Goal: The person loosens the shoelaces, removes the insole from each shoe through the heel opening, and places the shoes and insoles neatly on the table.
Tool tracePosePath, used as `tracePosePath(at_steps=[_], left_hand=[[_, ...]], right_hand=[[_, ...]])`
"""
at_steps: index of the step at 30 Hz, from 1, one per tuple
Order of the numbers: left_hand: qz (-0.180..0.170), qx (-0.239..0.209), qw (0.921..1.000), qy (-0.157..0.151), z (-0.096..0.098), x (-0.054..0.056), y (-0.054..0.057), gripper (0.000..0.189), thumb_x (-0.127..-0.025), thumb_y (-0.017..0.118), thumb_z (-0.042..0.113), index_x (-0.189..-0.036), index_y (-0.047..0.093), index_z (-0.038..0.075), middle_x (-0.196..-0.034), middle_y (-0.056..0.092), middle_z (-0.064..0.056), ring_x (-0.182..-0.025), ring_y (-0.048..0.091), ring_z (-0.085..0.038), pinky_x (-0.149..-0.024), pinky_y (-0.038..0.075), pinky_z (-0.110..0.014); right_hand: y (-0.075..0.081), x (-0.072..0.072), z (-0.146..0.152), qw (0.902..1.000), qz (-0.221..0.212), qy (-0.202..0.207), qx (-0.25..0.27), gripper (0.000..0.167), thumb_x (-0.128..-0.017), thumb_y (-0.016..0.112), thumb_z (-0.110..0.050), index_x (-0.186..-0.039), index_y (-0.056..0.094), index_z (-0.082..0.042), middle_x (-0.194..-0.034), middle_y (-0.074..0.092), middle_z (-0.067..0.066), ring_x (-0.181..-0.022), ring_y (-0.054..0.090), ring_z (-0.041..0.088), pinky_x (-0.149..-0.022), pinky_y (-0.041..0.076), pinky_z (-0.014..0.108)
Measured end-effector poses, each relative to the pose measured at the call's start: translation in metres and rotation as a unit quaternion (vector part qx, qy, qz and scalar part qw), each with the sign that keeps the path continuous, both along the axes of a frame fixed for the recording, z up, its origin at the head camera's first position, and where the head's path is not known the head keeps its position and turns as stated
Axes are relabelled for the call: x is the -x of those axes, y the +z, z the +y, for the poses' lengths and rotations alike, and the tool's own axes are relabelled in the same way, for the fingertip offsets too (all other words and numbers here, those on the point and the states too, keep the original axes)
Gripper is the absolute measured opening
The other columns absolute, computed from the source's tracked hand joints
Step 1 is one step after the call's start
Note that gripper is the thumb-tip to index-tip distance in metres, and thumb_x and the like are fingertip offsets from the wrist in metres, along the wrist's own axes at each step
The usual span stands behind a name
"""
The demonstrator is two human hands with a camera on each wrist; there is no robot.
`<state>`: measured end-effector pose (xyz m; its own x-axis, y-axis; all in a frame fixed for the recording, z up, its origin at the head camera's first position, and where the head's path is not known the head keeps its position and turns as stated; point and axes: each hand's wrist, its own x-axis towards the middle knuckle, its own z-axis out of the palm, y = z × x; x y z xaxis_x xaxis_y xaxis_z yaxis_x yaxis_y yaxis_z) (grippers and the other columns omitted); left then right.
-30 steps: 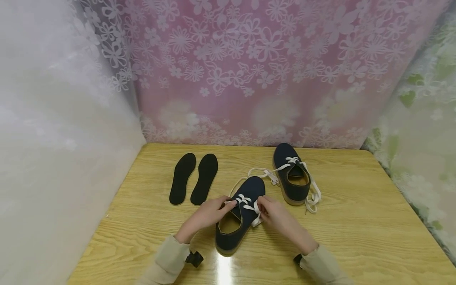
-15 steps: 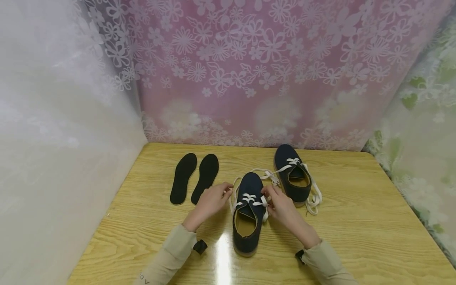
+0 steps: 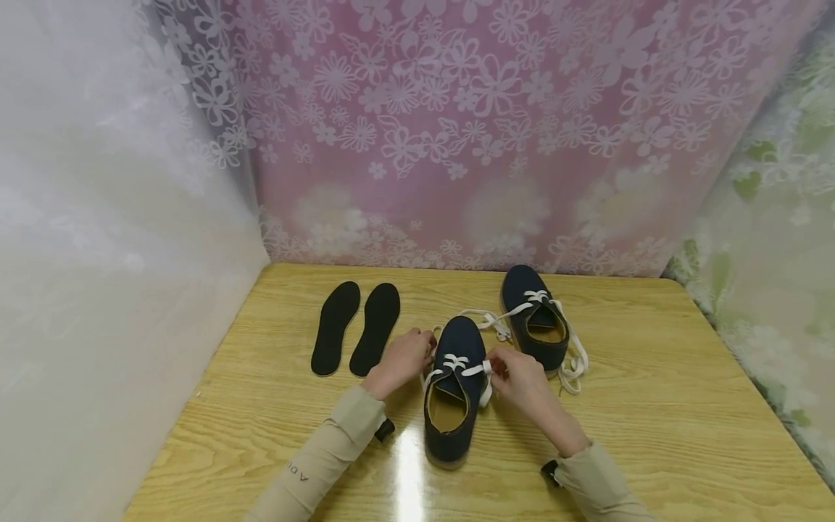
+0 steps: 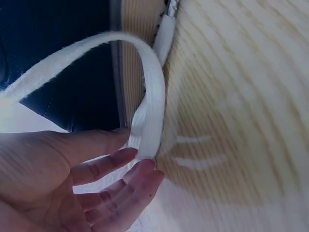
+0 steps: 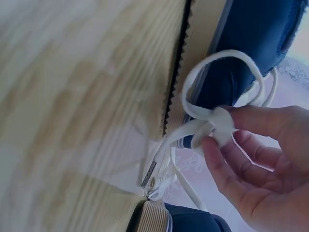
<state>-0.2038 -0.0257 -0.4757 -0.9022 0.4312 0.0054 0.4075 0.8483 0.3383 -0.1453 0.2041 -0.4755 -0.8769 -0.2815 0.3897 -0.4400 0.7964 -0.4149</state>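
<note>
A navy canvas shoe (image 3: 459, 337) with white laces stands upright on the table, toe pointing away from me. My left hand (image 3: 407, 359) is at its left side, fingertips around the white shoelace (image 4: 153, 96), which loops above them in the left wrist view. On the shoe's right, my right hand (image 3: 522, 377) pinches the other end of the lace (image 5: 222, 125) between thumb and fingers. That lace forms a loop, and its metal tip (image 5: 149, 174) hangs free in the right wrist view. Inside the shoe, the tan lining (image 3: 446, 415) shows.
Behind and to the right stands a second navy shoe (image 3: 522, 285), its laces trailing on both sides. Two black insoles (image 3: 335, 326) lie side by side at the left of the wooden table (image 3: 685, 406). A pink flowered curtain (image 3: 417, 181) hangs behind.
The near shoe has turned straighter and shifted right. My left hand has left the shoe's collar and moved forward to the lace on its left side. My right hand stays at the right-hand lace.
</note>
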Motion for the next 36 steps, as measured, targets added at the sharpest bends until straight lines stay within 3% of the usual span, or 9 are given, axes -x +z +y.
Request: tracePosePath(at_steps=[5, 9, 15, 20, 23, 26, 29, 32, 36], left_hand=[[-0.002, 0.010, 0.9999, -0.007, 0.001, -0.002, 0.002, 0.009, -0.098, 0.070, 0.015, -0.103, 0.069, 0.009, -0.089, 0.059, -0.007, -0.069, 0.056, -0.020, -0.058, 0.047, -0.031], [0.007, 0.010, 0.9999, -0.009, 0.000, -0.003, 0.000, 0.007, -0.096, 0.072, 0.014, -0.094, 0.066, 0.010, -0.084, 0.054, -0.006, -0.066, 0.053, -0.019, -0.056, 0.045, -0.030], [0.041, 0.003, 0.9986, -0.031, -0.003, 0.003, -0.006, 0.013, -0.094, 0.075, 0.013, -0.082, 0.069, 0.013, -0.078, 0.055, -0.002, -0.071, 0.053, -0.017, -0.058, 0.043, -0.027], [0.006, -0.090, 0.9958, -0.018, -0.009, 0.002, -0.007, 0.020, -0.092, 0.073, 0.008, -0.077, 0.059, 0.010, -0.069, 0.051, 0.001, -0.062, 0.047, -0.013, -0.057, 0.037, -0.026], [-0.004, -0.167, 0.9858, 0.017, -0.016, -0.001, -0.004, 0.019, -0.091, 0.069, 0.005, -0.079, 0.054, 0.010, -0.067, 0.053, 0.001, -0.057, 0.047, -0.011, -0.056, 0.037, -0.025], [0.012, -0.203, 0.9780, 0.045, -0.022, -0.006, -0.004, 0.010, -0.089, 0.069, 0.004, -0.090, 0.060, 0.008, -0.074, 0.061, 0.000, -0.058, 0.051, -0.007, -0.055, 0.038, -0.023], [0.015, -0.193, 0.9799, 0.049, -0.027, -0.011, -0.005, 0.013, -0.091, 0.068, 0.004, -0.104, 0.069, 0.007, -0.076, 0.065, -0.001, -0.056, 0.046, -0.005, -0.050, 0.032, -0.021], [0.011, -0.139, 0.9900, 0.023, -0.030, -0.016, -0.005, 0.020, -0.093, 0.065, 0.003, -0.106, 0.077, 0.011, -0.075, 0.065, -0.001, -0.056, 0.039, -0.008, -0.051, 0.026, -0.024], [0.022, -0.071, 0.9967, -0.034, -0.032, -0.022, -0.006, 0.019, -0.092, 0.070, 0.002, -0.102, 0.081, 0.013, -0.083, 0.065, -0.003, -0.066, 0.049, -0.013, -0.058, 0.037, -0.028]], right_hand=[[0.003, -0.001, 0.001, 0.9995, -0.017, -0.019, 0.019, 0.024, -0.076, 0.076, 0.009, -0.091, 0.069, -0.007, -0.078, 0.068, 0.004, -0.072, 0.066, 0.020, -0.064, 0.057, 0.034], [0.004, -0.004, 0.001, 0.9979, -0.035, -0.012, 0.053, 0.026, -0.076, 0.077, 0.011, -0.090, 0.067, -0.008, -0.080, 0.070, 0.004, -0.071, 0.070, 0.019, -0.063, 0.059, 0.030], [0.004, -0.009, -0.002, 0.9960, -0.035, -0.003, 0.083, 0.029, -0.076, 0.077, 0.014, -0.087, 0.063, -0.009, -0.081, 0.070, 0.005, -0.071, 0.070, 0.020, -0.061, 0.059, 0.031], [0.004, -0.011, -0.004, 0.9920, -0.053, -0.018, 0.113, 0.026, -0.078, 0.076, 0.013, -0.090, 0.065, -0.007, -0.085, 0.070, 0.006, -0.074, 0.070, 0.020, -0.063, 0.058, 0.029], [0.003, -0.012, -0.005, 0.9854, -0.072, -0.031, 0.151, 0.025, -0.080, 0.077, 0.011, -0.096, 0.066, -0.006, -0.089, 0.069, 0.006, -0.078, 0.069, 0.021, -0.064, 0.057, 0.026], [0.003, -0.012, -0.005, 0.9778, -0.089, -0.041, 0.185, 0.026, -0.081, 0.078, 0.008, -0.099, 0.066, -0.007, -0.091, 0.068, 0.006, -0.081, 0.067, 0.020, -0.063, 0.054, 0.023], [0.003, -0.012, -0.006, 0.9715, -0.106, -0.046, 0.207, 0.025, -0.082, 0.078, 0.007, -0.098, 0.065, -0.008, -0.091, 0.067, 0.006, -0.080, 0.066, 0.018, -0.061, 0.052, 0.021], [0.003, -0.013, -0.007, 0.9683, -0.113, -0.043, 0.219, 0.024, -0.082, 0.079, 0.007, -0.096, 0.066, -0.006, -0.091, 0.068, 0.008, -0.078, 0.066, 0.018, -0.059, 0.052, 0.021], [0.002, -0.014, -0.009, 0.9701, -0.105, -0.033, 0.216, 0.022, -0.081, 0.079, 0.009, -0.093, 0.068, -0.006, -0.093, 0.069, 0.010, -0.078, 0.068, 0.022, -0.060, 0.053, 0.021]])
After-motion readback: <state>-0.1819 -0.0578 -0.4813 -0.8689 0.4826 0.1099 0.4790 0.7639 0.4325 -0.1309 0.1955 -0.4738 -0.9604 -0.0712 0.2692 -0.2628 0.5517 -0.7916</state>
